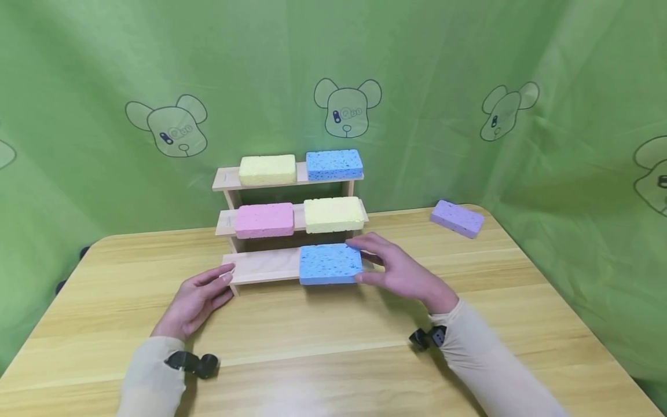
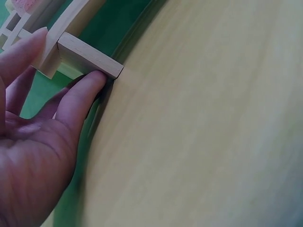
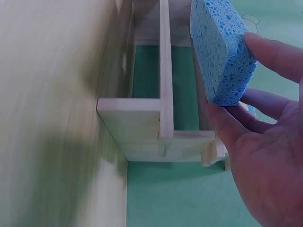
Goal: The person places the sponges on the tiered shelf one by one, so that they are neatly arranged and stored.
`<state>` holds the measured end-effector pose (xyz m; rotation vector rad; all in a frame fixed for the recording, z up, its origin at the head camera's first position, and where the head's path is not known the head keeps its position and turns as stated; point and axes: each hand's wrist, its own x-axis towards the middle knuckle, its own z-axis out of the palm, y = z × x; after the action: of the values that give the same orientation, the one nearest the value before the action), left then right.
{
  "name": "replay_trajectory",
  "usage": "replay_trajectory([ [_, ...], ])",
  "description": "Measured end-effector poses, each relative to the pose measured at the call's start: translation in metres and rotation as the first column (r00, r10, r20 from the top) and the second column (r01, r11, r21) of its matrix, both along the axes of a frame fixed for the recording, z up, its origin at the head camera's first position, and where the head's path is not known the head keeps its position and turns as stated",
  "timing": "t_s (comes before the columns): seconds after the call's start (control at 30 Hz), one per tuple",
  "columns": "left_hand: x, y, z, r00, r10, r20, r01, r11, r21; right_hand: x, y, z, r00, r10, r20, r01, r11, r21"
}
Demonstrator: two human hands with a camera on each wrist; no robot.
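Observation:
In the head view, my right hand (image 1: 398, 269) grips a blue sponge (image 1: 330, 263) by its right end, at the right of the lowest step of a wooden three-step stand (image 1: 263, 266). The right wrist view shows thumb and fingers on opposite sides of the speckled sponge (image 3: 222, 52); whether its underside touches the step, I cannot tell. At the left end of that step is my left hand (image 1: 200, 298), its fingers extended. Up close in the left wrist view, fingertips of the left hand (image 2: 42, 142) touch the wooden end of the stand (image 2: 90, 56).
A yellow sponge (image 1: 267, 169) and a blue one (image 1: 334, 164) lie on the top step. Below them sit a pink sponge (image 1: 264, 220) and another yellow sponge (image 1: 334, 215). Near the table's back right corner rests a purple sponge (image 1: 457, 218). Green cloth (image 1: 417, 58) hangs behind.

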<state>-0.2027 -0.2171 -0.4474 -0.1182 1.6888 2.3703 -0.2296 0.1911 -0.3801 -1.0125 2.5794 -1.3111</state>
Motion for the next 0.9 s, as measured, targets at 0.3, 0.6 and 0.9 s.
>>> replay_trajectory([
  [0.3,-0.001,0.0,-0.001,1.0,0.006,0.005,-0.006,1.0,0.013,0.0,-0.01,-0.002,1.0,-0.019,-0.017,0.02,0.999,0.035],
  [0.6,-0.002,0.0,-0.001,1.0,0.003,0.004,-0.004,1.0,0.018,-0.003,-0.015,-0.005,1.0,0.005,-0.026,-0.004,1.0,0.021],
  [0.9,0.0,0.0,0.0,1.0,-0.008,-0.006,0.008,1.0,0.012,-0.003,-0.02,-0.006,1.0,0.012,-0.013,-0.012,1.0,0.01],
])
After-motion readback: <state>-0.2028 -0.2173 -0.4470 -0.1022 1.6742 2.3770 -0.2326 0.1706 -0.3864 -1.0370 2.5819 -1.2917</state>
